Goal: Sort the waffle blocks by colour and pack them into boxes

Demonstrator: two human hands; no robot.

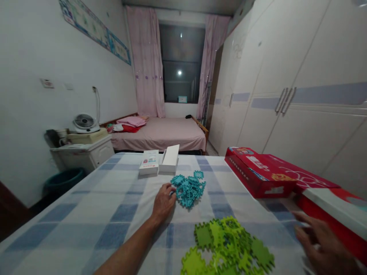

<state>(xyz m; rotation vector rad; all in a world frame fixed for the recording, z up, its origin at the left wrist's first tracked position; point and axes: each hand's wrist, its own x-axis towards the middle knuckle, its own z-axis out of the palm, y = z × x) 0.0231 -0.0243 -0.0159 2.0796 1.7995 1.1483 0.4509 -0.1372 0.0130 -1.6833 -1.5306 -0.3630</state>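
Note:
My left hand (164,200) rests at the left edge of a pile of teal toothed plastic pieces (188,191). Its fingers are curled in against the pile, and what they pinch is hidden. One teal piece (198,174) lies at the far edge of that heap. Nearer to me sits a bigger pile of yellow-green and olive toothed pieces (229,244), mostly square with notched edges. Over the table's right side, my right hand (327,240) is blurred, its fingers apart and holding nothing visible. It is close to the red box's white-edged part (335,206).
A red printed box (258,172) stands on the right of the checked tablecloth (114,214). Beyond the teal pile are a white printed box (149,162) and an open white box (169,159). Behind the table are a bed (166,131), cabinet (100,152) and wardrobe (309,126).

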